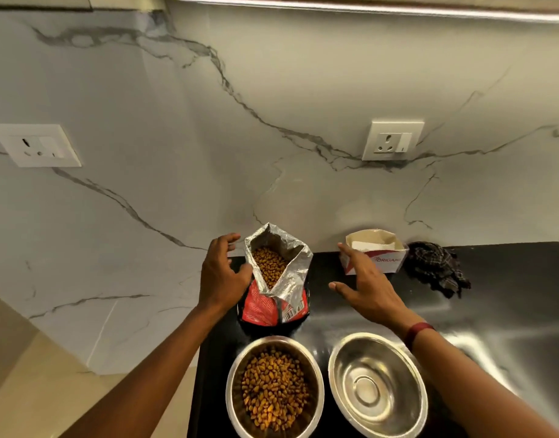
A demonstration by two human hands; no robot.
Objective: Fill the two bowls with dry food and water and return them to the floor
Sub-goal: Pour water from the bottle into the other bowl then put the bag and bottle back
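Two steel bowls stand side by side on the black counter (493, 279) near its front. The left bowl (273, 385) holds brown dry kibble. The right bowl (377, 387) has nothing in it. Behind the left bowl a red food bag (276, 279) stands upright, its silver mouth open and kibble showing inside. My left hand (221, 273) is at the bag's left side with relaxed fingers, touching or nearly touching it. My right hand (363, 286) hovers open to the right of the bag, fingers spread, holding nothing.
A white and red cardboard box (382, 251) stands against the marble wall behind my right hand. A dark checked cloth (436, 270) lies crumpled beside it. Two wall sockets (392, 140) sit on the backsplash. The counter's left edge drops off beside the bag.
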